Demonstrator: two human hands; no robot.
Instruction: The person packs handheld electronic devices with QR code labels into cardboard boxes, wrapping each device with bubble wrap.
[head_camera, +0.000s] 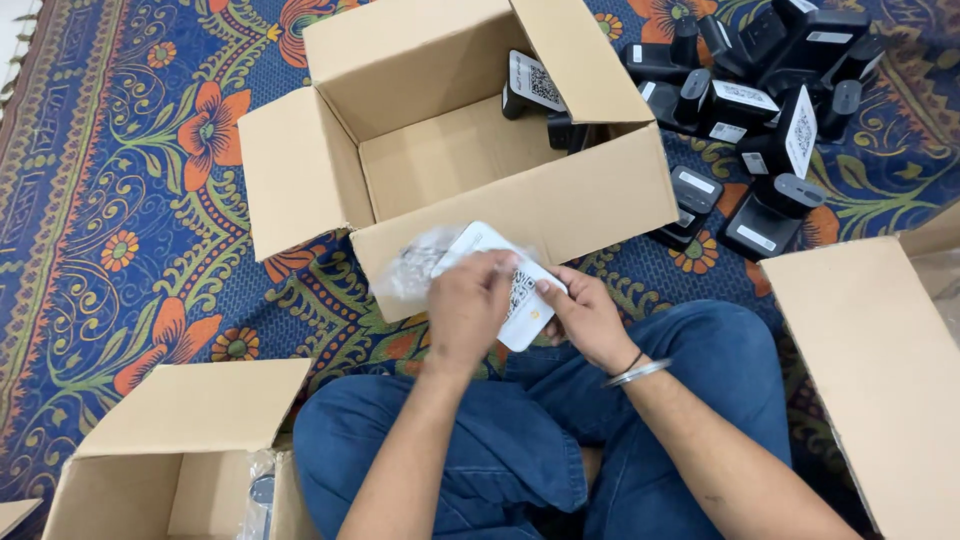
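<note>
Down on the rug (120, 200), an open box (440, 150) sits before my knees. Against its near wall, my left hand (468, 310) and right hand (585, 318) both clasp a white card (500, 282) half in its clear bag (415, 262).

Room inside the open cardboard box (440, 150); blocked right by black devices (760, 110), flanked by side boxes (880, 370).

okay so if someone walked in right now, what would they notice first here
Probably the big open cardboard box in the middle of the bright floral rug. Just below it, the left hand and right hand hold a white card in clear wrap. A heap of black devices lies upper right.
</note>
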